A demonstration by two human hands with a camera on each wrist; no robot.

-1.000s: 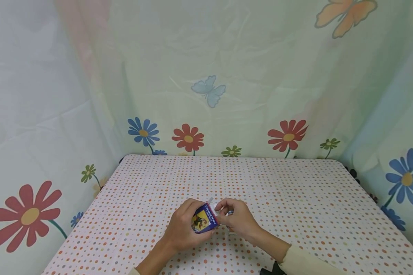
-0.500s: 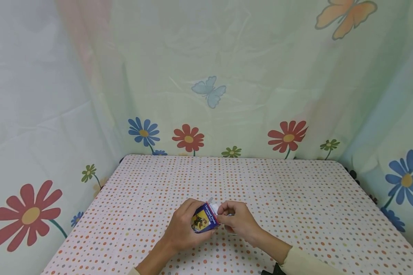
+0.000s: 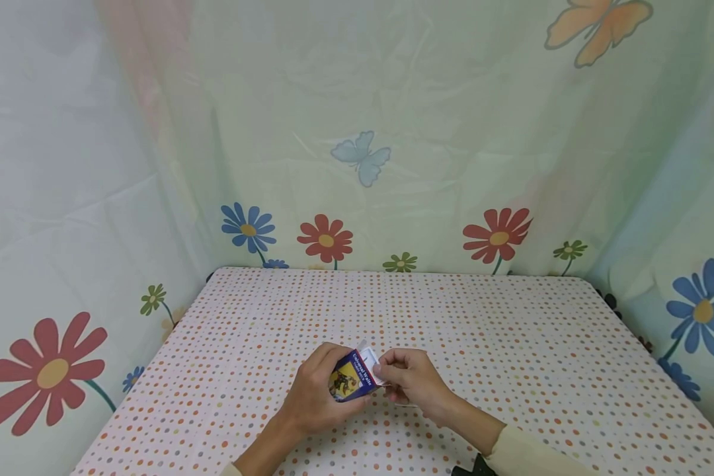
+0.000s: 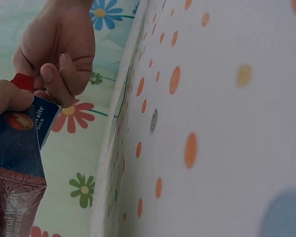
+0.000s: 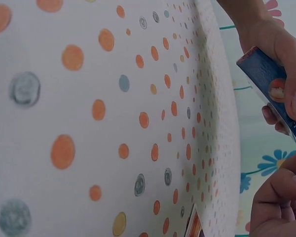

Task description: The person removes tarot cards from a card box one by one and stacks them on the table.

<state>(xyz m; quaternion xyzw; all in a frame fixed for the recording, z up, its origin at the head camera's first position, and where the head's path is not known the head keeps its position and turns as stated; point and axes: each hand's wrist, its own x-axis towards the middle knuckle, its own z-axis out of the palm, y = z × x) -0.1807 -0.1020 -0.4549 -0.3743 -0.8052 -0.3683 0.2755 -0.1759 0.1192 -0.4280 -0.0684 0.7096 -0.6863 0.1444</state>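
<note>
A dark blue tarot card box (image 3: 352, 379) with a yellow picture and "Universal Waite" lettering is held tilted above the table. My left hand (image 3: 317, 389) grips it around the sides, thumb along its edge in the left wrist view. At the box's upper right end a white flap (image 3: 369, 360) stands out. My right hand (image 3: 415, 382) is there with curled fingers, thumb and forefinger pinching the flap's edge. In the left wrist view a red tab (image 4: 22, 81) shows between the two hands. The box's inside is hidden.
The table (image 3: 482, 330) has a white cloth with coloured dots. A picture card (image 5: 195, 226) lies on it, partly cut off at the right wrist view's bottom. A black object (image 3: 475, 467) sits by the right sleeve. Flowered curtains (image 3: 428, 165) enclose the table.
My right fingers have shifted slightly at the box's end, and more of the white flap shows now. The left hand and box have barely moved.
</note>
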